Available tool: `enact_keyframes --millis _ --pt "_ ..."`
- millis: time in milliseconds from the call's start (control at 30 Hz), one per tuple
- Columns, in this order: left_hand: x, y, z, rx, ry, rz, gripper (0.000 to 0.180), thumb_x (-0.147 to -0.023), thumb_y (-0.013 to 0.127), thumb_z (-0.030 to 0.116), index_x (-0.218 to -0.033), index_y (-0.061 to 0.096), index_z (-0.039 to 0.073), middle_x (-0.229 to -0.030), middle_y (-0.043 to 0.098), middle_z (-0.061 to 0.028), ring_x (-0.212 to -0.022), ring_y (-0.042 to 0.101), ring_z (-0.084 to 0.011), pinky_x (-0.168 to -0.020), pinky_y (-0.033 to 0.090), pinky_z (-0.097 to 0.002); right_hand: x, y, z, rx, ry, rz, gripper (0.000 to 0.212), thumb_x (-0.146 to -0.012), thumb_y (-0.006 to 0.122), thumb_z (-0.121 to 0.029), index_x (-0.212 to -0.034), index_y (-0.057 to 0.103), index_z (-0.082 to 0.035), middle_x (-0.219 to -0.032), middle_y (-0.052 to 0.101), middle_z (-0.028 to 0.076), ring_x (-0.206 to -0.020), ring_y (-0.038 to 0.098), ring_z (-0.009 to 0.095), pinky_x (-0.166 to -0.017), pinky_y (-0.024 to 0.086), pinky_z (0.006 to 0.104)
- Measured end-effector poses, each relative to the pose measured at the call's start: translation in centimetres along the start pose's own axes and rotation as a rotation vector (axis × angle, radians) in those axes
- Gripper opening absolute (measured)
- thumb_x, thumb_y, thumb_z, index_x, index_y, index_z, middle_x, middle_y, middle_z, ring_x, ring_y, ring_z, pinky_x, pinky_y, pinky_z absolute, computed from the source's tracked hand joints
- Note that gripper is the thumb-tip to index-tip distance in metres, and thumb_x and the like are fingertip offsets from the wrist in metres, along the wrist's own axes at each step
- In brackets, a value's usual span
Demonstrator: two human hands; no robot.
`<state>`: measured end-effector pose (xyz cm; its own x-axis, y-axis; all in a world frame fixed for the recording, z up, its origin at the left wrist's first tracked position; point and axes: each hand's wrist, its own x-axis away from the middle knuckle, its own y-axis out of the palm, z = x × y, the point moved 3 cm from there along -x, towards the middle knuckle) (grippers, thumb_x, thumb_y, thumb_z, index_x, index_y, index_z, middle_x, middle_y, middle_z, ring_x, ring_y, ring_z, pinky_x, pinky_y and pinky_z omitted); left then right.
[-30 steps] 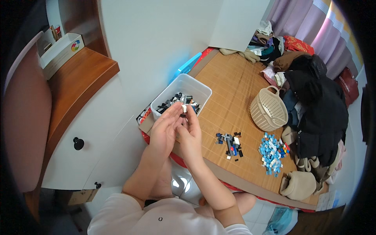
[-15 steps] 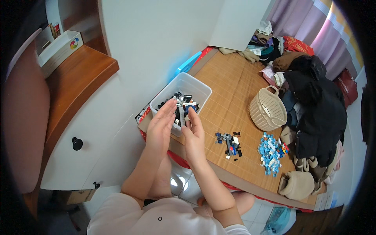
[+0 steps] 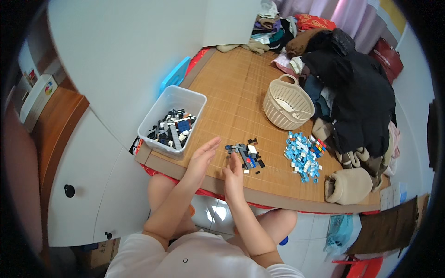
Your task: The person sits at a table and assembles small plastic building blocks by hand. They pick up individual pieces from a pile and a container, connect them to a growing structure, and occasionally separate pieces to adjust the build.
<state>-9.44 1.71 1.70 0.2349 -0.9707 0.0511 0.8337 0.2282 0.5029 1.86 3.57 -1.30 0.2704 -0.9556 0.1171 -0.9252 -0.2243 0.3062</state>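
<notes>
My left hand (image 3: 201,159) hovers over the bamboo mat (image 3: 241,92) with its fingers spread and nothing in it. It sits between the clear plastic bin (image 3: 172,121) of dark building bricks and a small cluster of black, grey and white bricks (image 3: 245,156). My right hand (image 3: 233,173) rests just in front of that cluster, fingertips reaching toward its near edge; whether it pinches a brick I cannot tell. A pile of light blue bricks (image 3: 303,155) lies further right on the mat.
A cream woven basket (image 3: 287,103) stands at the back of the mat. A heap of dark clothes (image 3: 357,88) fills the right side, with a beige slipper (image 3: 350,185) at the front right. White cabinet doors (image 3: 88,180) stand on the left.
Both hands left the plastic bin, where they had been together over the bricks, and moved right and toward me. They are apart now, the right one at the small brick cluster.
</notes>
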Motion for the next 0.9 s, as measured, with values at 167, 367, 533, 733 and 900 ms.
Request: enact_keyframes --millis 167,367,533,733,900 --pt "-3.3 -0.6 -4.2 -0.094 -0.028 0.037 0.045 -0.087 0.039 0.007 -0.131 0.038 -0.003 -0.136 0.037 -0.0162 -0.130 0.029 -0.0205 -0.107 0.019 -0.0295 0.2 -1.7 0.5 -0.064 0.064 0.075 0.064 -0.079 0.041 0.006 -0.138 0.019 0.002 -0.144 0.020 0.017 -0.135 0.018 0.025 -0.107 0.019 0.0335" --pt "-5.4 -0.2 -6.0 -0.482 -0.113 -0.021 0.053 -0.075 0.036 -0.006 -0.128 0.042 -0.004 -0.130 0.045 -0.0151 -0.124 0.039 -0.0200 -0.100 0.030 -0.0265 -0.1 -2.1 0.6 -0.103 0.091 0.102 0.065 -0.078 0.041 0.005 -0.138 0.018 0.002 -0.144 0.019 0.018 -0.135 0.018 0.026 -0.107 0.020 0.0334" --pt "-5.0 -0.2 -6.9 -0.701 0.043 -0.132 0.049 -0.076 0.034 -0.005 -0.123 0.048 -0.003 -0.125 0.048 -0.0181 -0.117 0.045 -0.0249 -0.099 0.033 -0.0300 -0.9 -2.4 1.2 -0.086 0.109 0.103 0.065 -0.077 0.039 0.006 -0.139 0.017 0.002 -0.144 0.020 0.017 -0.135 0.019 0.026 -0.105 0.023 0.0326" --pt "-3.6 0.0 -6.7 -0.788 0.023 -0.178 0.047 -0.076 0.035 -0.004 -0.121 0.049 -0.003 -0.122 0.049 -0.0196 -0.117 0.045 -0.0277 -0.100 0.032 -0.0317 -1.2 -2.5 0.9 -0.161 0.092 0.071 0.065 -0.077 0.039 0.006 -0.139 0.017 0.003 -0.143 0.022 0.016 -0.134 0.020 0.025 -0.104 0.025 0.0316" --pt "-2.7 0.7 -6.2 -0.676 -0.017 -0.170 0.048 -0.078 0.033 -0.005 -0.125 0.044 -0.004 -0.126 0.047 -0.0192 -0.120 0.043 -0.0257 -0.100 0.032 -0.0305 -1.1 -2.4 0.8 -0.168 0.107 0.076 0.065 -0.077 0.038 0.008 -0.139 0.019 0.001 -0.143 0.024 0.014 -0.134 0.020 0.024 -0.104 0.025 0.0314"
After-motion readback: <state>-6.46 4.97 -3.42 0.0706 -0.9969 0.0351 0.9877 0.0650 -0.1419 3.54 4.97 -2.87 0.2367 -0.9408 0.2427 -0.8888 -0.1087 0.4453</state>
